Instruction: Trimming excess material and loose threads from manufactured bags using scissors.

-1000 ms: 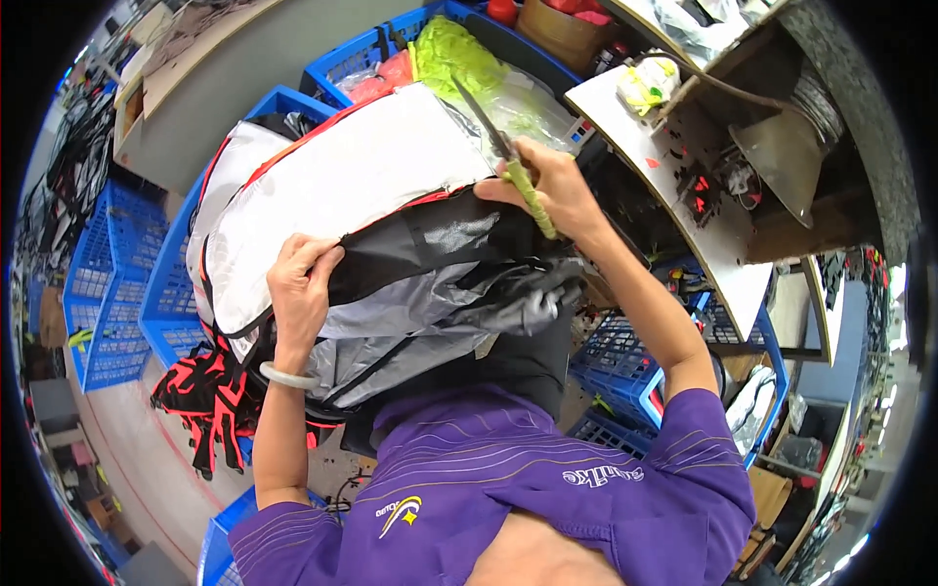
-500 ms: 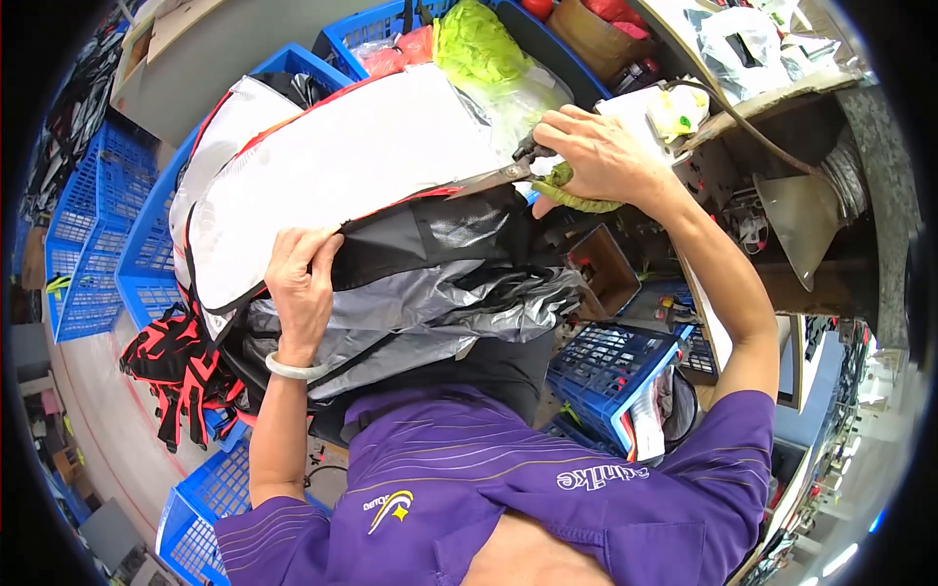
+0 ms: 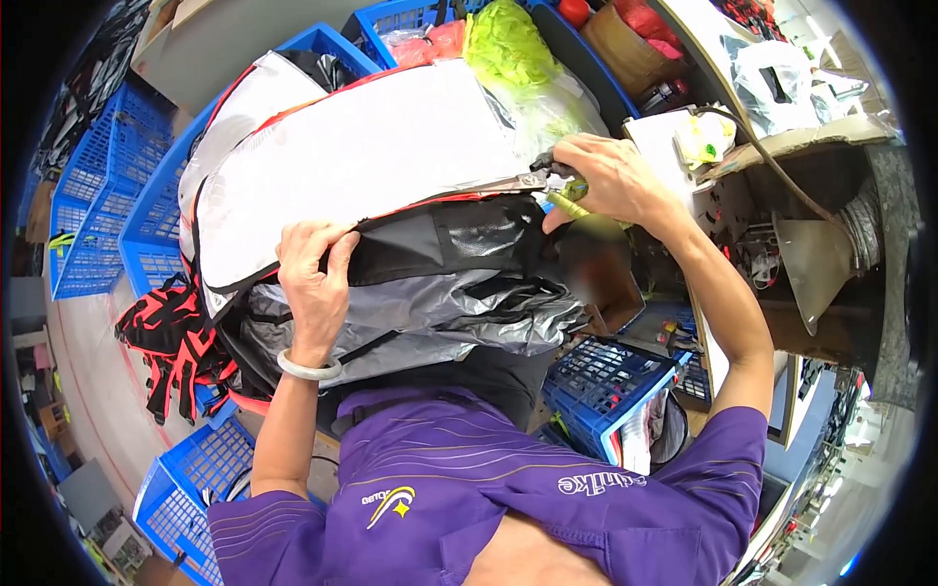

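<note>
Across my lap lies a large sewn bag (image 3: 362,146) with a white panel, red-edged seam and black and silver fabric (image 3: 420,303) bunched on the near side. My left hand (image 3: 315,273), a pale bangle at its wrist, pinches the seam edge between thumb and fingers. In my right hand (image 3: 616,181) is a pair of scissors (image 3: 508,183), its handle wrapped in green. The blades lie along the seam, pointing left; how far apart they are is hard to see. Part of the handle is hidden by my fingers.
Blue crates (image 3: 107,186) stand to the left and behind the bag. One holds yellow-green plastic (image 3: 508,44). Black and red straps (image 3: 176,342) hang at left. A workbench with a metal funnel-shaped guide (image 3: 806,264) is at right, and a blue basket (image 3: 606,381) sits below it.
The scissors, still on the seam, now lie flatter along it. Both hands appear slightly farther right, and the whole view has shifted a little. The left hand keeps its pinch.
</note>
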`<state>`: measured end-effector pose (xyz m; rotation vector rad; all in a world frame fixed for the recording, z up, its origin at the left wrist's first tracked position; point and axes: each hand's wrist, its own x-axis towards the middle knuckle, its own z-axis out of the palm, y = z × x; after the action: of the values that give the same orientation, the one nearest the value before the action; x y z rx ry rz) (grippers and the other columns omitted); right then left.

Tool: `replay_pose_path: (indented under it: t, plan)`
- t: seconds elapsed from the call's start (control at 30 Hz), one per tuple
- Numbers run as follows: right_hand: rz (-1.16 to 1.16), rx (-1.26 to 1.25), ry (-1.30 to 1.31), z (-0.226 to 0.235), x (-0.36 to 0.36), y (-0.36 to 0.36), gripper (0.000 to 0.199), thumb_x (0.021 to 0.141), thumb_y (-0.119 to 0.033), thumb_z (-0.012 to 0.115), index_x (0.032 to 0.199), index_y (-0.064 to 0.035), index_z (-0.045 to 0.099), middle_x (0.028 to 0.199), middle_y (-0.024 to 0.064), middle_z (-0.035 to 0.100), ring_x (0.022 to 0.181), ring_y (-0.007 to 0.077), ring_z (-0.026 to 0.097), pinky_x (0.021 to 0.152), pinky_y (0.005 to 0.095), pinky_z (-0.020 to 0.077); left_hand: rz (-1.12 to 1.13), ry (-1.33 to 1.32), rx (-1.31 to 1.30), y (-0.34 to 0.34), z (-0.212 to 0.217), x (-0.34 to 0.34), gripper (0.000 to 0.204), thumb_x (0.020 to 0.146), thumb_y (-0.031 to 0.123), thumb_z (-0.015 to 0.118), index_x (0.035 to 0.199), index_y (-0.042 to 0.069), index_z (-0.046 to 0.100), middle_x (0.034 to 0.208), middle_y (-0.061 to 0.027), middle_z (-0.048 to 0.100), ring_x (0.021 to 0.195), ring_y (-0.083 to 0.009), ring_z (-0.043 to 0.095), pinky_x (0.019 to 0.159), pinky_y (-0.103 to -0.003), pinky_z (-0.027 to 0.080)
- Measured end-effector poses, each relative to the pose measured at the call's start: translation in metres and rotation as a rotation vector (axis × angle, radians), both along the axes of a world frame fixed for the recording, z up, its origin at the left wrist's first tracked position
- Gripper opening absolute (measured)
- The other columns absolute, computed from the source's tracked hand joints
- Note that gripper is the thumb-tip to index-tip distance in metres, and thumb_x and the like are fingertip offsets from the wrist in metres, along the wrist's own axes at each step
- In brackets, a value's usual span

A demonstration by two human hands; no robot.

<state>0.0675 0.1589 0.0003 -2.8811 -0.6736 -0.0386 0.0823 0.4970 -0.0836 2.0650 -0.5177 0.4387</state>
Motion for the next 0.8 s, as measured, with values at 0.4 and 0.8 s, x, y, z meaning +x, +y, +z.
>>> replay_pose_path:
  t: [0.4, 0.8]
  plan:
    - [0.086, -0.069, 0.072, 0.003, 0.014, 0.023, 0.066, 0.057, -0.061, 0.075, 0.078, -0.0019, 0.054, 0.079, 0.0115, 0.058, 0.082, 0.0332, 0.059, 0.068, 0.0411, 0.0452, 0.051, -0.013, 0.035, -0.001, -0.002, -0.005, 0.008, 0.077, 0.011, 0.070, 0.081, 0.007, 0.066, 0.078, -0.0026, 0.056, 0.079, -0.0201, 0.049, 0.075, -0.032, 0.035]
    - [0.003, -0.007, 0.185, -0.014, 0.014, 0.033, 0.067, 0.059, -0.057, 0.077, 0.083, 0.0006, 0.052, 0.083, 0.0160, 0.058, 0.084, 0.0349, 0.058, 0.071, 0.0420, 0.0459, 0.004, 0.029, 0.120, 0.008, -0.004, -0.008, 0.014, 0.074, 0.014, 0.072, 0.075, 0.007, 0.060, 0.070, -0.0037, 0.052, 0.077, -0.0221, 0.048, 0.077, -0.034, 0.033]
